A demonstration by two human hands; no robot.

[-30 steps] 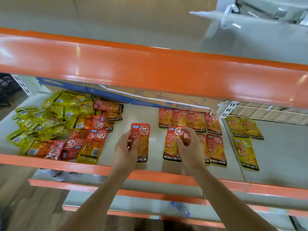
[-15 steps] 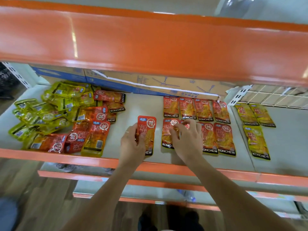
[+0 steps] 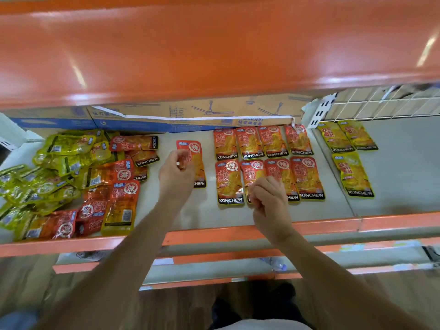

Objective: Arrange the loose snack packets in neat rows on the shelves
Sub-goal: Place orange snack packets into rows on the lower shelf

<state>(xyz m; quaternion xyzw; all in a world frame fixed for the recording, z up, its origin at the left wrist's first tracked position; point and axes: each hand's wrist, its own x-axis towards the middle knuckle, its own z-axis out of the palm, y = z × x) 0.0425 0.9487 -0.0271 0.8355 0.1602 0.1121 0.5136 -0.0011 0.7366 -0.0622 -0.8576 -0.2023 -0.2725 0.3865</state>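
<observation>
A single red snack packet (image 3: 195, 155) lies on the grey shelf (image 3: 209, 211), and my left hand (image 3: 175, 174) pinches its left edge with curled fingers. To its right, two neat rows of red packets (image 3: 262, 142) lie flat, with the leftmost front packet (image 3: 229, 181) lying free. My right hand (image 3: 267, 197) hovers over the lower end of the front row, its fingers loosely curled with nothing seen in them. It hides the bottoms of two packets. A loose heap of yellow-green and red packets (image 3: 71, 177) covers the shelf's left part.
Three yellow packets (image 3: 350, 148) lie on the neighbouring shelf section at right. A flat cardboard box (image 3: 190, 116) runs along the shelf's back. The orange upper shelf edge (image 3: 214, 48) hangs close overhead. A white wire grid (image 3: 381, 103) stands at the back right.
My right hand has lifted off the packet it set at the left end of the front row and drawn back. My left hand still holds its red packet.
</observation>
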